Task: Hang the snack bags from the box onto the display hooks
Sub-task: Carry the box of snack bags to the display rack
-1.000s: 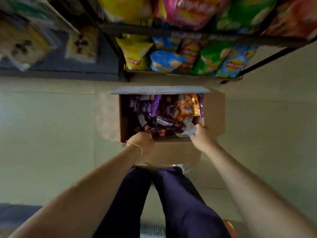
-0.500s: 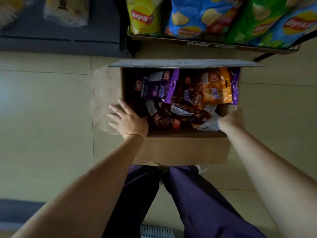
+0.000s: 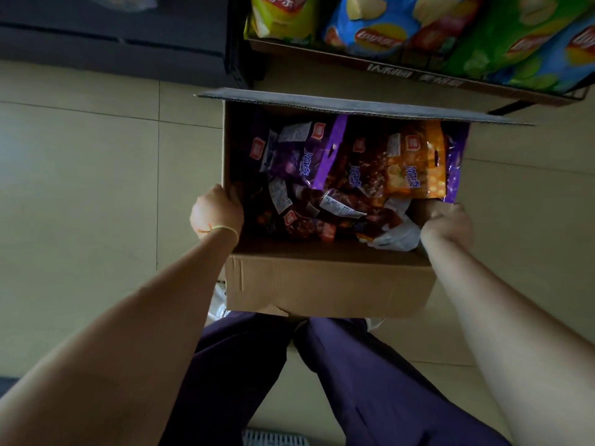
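Cardboard box stands open on the tiled floor, full of snack bags in purple, orange and dark red. The left hand grips the left wall of the box, fingers curled over the edge. The right hand grips the right wall. Chip bags lie on the shelf behind.

brown box, purple and orange snack bags
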